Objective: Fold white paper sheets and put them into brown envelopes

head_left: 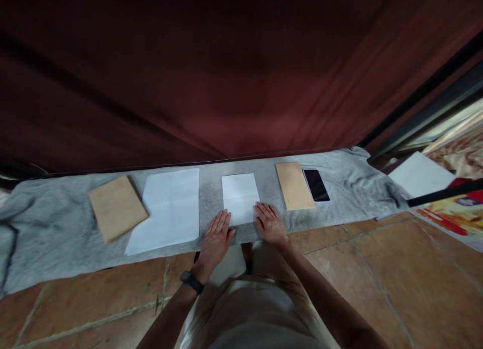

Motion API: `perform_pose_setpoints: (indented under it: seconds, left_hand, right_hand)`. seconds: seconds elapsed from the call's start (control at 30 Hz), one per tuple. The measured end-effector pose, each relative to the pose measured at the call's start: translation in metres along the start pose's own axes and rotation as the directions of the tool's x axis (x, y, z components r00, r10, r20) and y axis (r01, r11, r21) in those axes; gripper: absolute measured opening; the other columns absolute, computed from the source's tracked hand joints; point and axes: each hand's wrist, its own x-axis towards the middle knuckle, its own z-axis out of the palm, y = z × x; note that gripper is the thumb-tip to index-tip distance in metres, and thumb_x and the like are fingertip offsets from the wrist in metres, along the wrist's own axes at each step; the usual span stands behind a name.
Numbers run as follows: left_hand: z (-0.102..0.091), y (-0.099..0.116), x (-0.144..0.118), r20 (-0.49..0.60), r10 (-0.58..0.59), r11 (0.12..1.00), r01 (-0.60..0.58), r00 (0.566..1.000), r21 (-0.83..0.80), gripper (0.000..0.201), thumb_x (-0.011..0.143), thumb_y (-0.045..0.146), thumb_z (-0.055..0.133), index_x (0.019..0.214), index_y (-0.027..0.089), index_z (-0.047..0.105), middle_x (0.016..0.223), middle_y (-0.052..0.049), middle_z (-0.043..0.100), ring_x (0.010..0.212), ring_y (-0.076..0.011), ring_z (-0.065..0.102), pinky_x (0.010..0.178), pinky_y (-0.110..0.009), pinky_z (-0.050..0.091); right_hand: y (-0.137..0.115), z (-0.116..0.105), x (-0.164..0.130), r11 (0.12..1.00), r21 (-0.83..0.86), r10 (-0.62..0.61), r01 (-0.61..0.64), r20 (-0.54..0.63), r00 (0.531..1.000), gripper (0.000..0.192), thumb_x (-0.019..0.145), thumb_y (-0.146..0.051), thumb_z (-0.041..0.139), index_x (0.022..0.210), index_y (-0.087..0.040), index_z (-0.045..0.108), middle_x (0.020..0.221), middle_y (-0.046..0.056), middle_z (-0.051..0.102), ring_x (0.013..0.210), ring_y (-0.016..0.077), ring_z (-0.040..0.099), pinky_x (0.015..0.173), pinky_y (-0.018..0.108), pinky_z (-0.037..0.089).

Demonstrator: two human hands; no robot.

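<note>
A small white sheet of paper point(240, 195), perhaps folded, lies flat in front of me on the grey cloth. My left hand point(217, 238) rests palm down at its lower left corner, fingers stretched out. At the lower right corner my right hand point(270, 225) lies flat too, fingertips touching the paper's edge. Neither hand grips anything. To the right sits a brown envelope point(295, 186), with a smartphone point(317, 186) beside it, its screen dark. On the left are large white sheets of paper point(171, 208), partly under a stack of brown envelopes point(118, 208).
The grey cloth point(350, 188) covers a long narrow surface, wrinkled at both ends. Behind it hangs a dark red curtain point(241, 87). Dark bars point(426, 99) and a white board or sheet point(421, 174) stand at the right. Below is a tiled floor point(339, 268).
</note>
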Motion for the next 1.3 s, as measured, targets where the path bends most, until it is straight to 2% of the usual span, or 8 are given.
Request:
perform_pose_setpoints:
  seconds: [0.13,0.27,0.53,0.73,0.93,1.1,1.3]
  left_hand:
    - [-0.003,-0.005,-0.001,0.031,0.006,1.000,-0.005,0.999,-0.027,0.049,0.104,0.038,0.041,0.145,0.015,0.054,0.153,-0.013,0.053,0.142,-0.0267,0.050,0.117,-0.045,0.044]
    - [-0.002,-0.002,0.004,0.099,0.059,0.998,-0.062,0.993,0.031,0.044,0.101,0.025,0.043,0.141,0.016,0.058,0.149,-0.013,0.058,0.143,-0.0277,0.049,0.117,-0.047,0.044]
    - [-0.006,0.008,0.011,0.185,0.074,0.993,-0.090,0.980,0.079,0.059,0.091,0.002,0.035,0.142,0.021,0.056,0.151,-0.013,0.056,0.141,-0.0274,0.051,0.110,-0.049,0.049]
    - [-0.016,0.015,0.019,0.176,0.101,0.994,-0.105,0.979,0.010,0.068,0.084,-0.001,0.030,0.140,0.025,0.057,0.149,-0.014,0.057,0.136,-0.0328,0.056,0.105,-0.055,0.052]
    - [-0.015,0.021,0.027,0.204,0.099,0.992,-0.113,0.974,0.054,0.066,0.085,-0.001,0.029,0.137,0.027,0.059,0.147,-0.014,0.058,0.135,-0.0350,0.056,0.100,-0.059,0.055]
    - [-0.012,0.030,0.035,0.180,0.074,0.989,-0.096,0.981,0.116,0.062,0.085,-0.002,0.030,0.135,0.018,0.059,0.142,-0.020,0.060,0.133,-0.0342,0.057,0.096,-0.054,0.057]
    - [-0.017,0.025,0.040,0.110,0.045,0.995,-0.054,0.993,0.083,0.052,0.091,0.005,0.035,0.132,0.021,0.063,0.136,-0.016,0.065,0.127,-0.0312,0.059,0.100,-0.052,0.053]
  right_hand:
    - [0.007,-0.003,-0.008,0.999,0.012,-0.036,0.036,-0.002,0.999,0.048,0.103,-0.024,0.046,0.150,-0.017,0.051,0.154,0.011,0.053,0.143,0.0250,0.049,0.124,0.048,0.034]
    - [0.007,-0.003,-0.009,0.999,0.017,-0.034,0.034,0.001,0.999,0.048,0.103,-0.023,0.046,0.150,-0.017,0.051,0.154,0.011,0.052,0.143,0.0256,0.049,0.123,0.049,0.036]
    - [0.006,-0.004,-0.007,0.999,-0.017,-0.046,0.046,0.010,0.999,0.046,0.102,-0.023,0.049,0.148,-0.017,0.054,0.152,0.012,0.054,0.143,0.0272,0.048,0.122,0.052,0.036]
    - [0.009,-0.012,0.002,0.987,-0.034,-0.156,0.158,0.054,0.986,0.044,0.100,-0.021,0.053,0.143,-0.015,0.057,0.152,0.012,0.055,0.142,0.0267,0.049,0.123,0.051,0.036]
    - [0.011,-0.018,0.014,0.969,0.009,-0.245,0.245,0.101,0.964,0.045,0.094,-0.019,0.063,0.138,-0.020,0.062,0.148,0.013,0.058,0.137,0.0254,0.055,0.119,0.046,0.043]
    - [0.014,-0.018,0.018,0.964,-0.004,-0.262,0.264,0.123,0.957,0.043,0.091,-0.018,0.065,0.135,-0.018,0.064,0.145,0.013,0.060,0.135,0.0255,0.057,0.117,0.044,0.044]
    - [0.019,-0.008,0.013,0.978,0.121,-0.172,0.168,0.021,0.985,0.041,0.091,-0.019,0.068,0.131,-0.021,0.067,0.141,0.010,0.064,0.131,0.0236,0.059,0.116,0.045,0.045]
